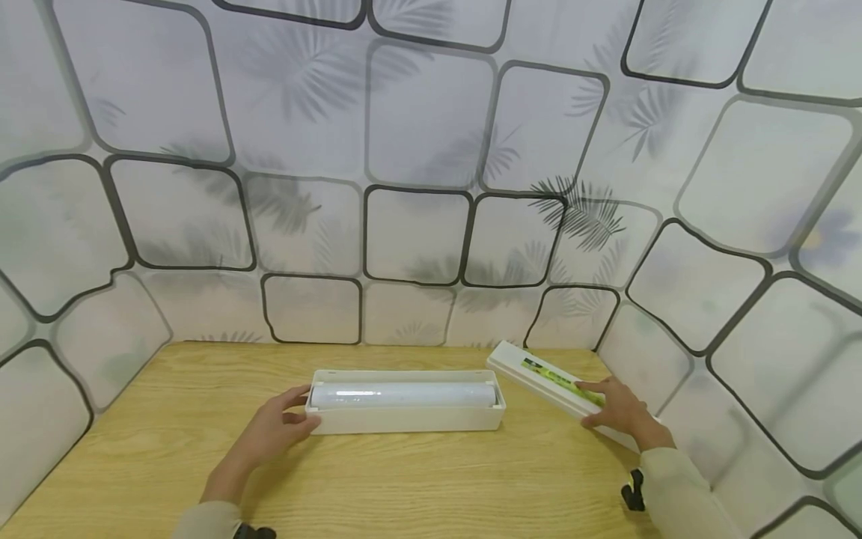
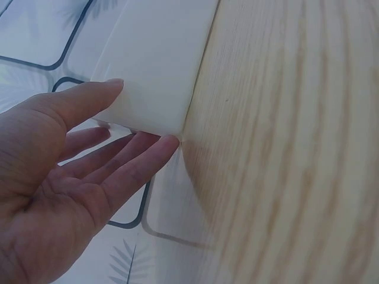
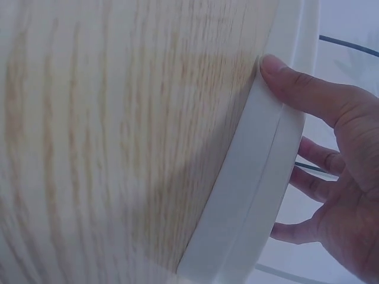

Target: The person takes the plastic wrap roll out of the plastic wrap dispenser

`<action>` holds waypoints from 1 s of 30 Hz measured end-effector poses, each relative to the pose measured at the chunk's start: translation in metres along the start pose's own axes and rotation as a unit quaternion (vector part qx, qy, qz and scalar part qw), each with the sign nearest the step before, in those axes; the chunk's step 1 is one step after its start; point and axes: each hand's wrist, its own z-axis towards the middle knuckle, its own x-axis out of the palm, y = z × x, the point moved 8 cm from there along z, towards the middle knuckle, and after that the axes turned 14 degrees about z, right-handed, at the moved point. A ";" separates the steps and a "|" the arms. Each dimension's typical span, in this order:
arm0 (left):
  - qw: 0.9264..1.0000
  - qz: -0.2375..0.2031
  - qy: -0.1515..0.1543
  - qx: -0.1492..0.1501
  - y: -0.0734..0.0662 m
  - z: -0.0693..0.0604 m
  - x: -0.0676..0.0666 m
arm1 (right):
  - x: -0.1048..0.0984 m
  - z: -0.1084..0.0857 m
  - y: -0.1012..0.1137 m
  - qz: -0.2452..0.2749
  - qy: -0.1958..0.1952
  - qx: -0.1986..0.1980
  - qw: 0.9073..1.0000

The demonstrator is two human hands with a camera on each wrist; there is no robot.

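The left hand [image 1: 279, 427] holds the left end of a long white box [image 1: 404, 421], low in the middle of the frame. The right hand [image 1: 619, 410] grips a long white lid [image 1: 548, 389] at the lower right. The box has no top on, and a shiny, pale roll [image 1: 404, 395] lies inside. The lid slants and has a bright green label [image 1: 555, 376]. Both are on a yellow wood table [image 1: 417, 486].

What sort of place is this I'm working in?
Probably an indoor work corner, perhaps in a home: a wood-grain table set against walls patterned with blocks and leaves, with a white box holding a roll on it.
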 end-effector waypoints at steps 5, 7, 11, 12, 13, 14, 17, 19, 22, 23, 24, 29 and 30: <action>1.000 0.000 0.000 -0.011 0.001 -0.001 0.000 | 0.001 0.001 -0.004 -0.015 0.005 0.021 1.000; 1.000 0.002 0.001 -0.012 0.000 -0.002 0.000 | 0.001 0.001 -0.005 -0.020 0.006 0.028 0.999; 1.000 0.006 0.002 -0.011 -0.001 -0.002 -0.001 | 0.002 0.003 0.000 -0.031 0.004 0.015 0.999; 1.000 0.008 0.003 -0.008 -0.002 -0.002 -0.001 | 0.002 0.004 0.002 -0.032 0.000 0.008 0.999; 1.000 0.008 0.002 -0.009 -0.002 -0.002 -0.001 | 0.002 0.005 0.006 -0.034 -0.003 -0.003 0.999; 1.000 0.007 0.002 -0.009 -0.002 -0.002 -0.001 | 0.002 0.007 0.008 -0.039 -0.005 -0.013 0.999; 1.000 0.005 0.002 -0.008 -0.001 -0.002 -0.001 | 0.001 0.012 0.021 -0.042 -0.009 -0.038 0.998; 1.000 0.002 0.001 -0.012 0.000 -0.002 -0.001 | 0.001 0.015 0.032 -0.042 -0.006 -0.060 0.997; 1.000 0.003 0.002 -0.006 -0.001 -0.002 -0.001 | 0.001 0.019 0.053 -0.034 0.002 -0.101 0.994; 1.000 0.003 0.001 -0.006 -0.001 -0.002 0.000 | 0.001 0.020 0.060 -0.032 0.007 -0.114 0.993; 1.000 0.003 0.001 -0.005 -0.001 -0.002 0.000 | 0.001 0.022 0.066 -0.028 0.012 -0.121 0.992; 1.000 0.004 -0.004 -0.005 -0.001 -0.002 0.000 | 0.004 0.027 0.093 -0.005 0.038 -0.125 0.991; 1.000 0.004 -0.004 -0.005 -0.001 -0.002 0.000 | 0.005 0.028 0.097 0.000 0.041 -0.124 0.991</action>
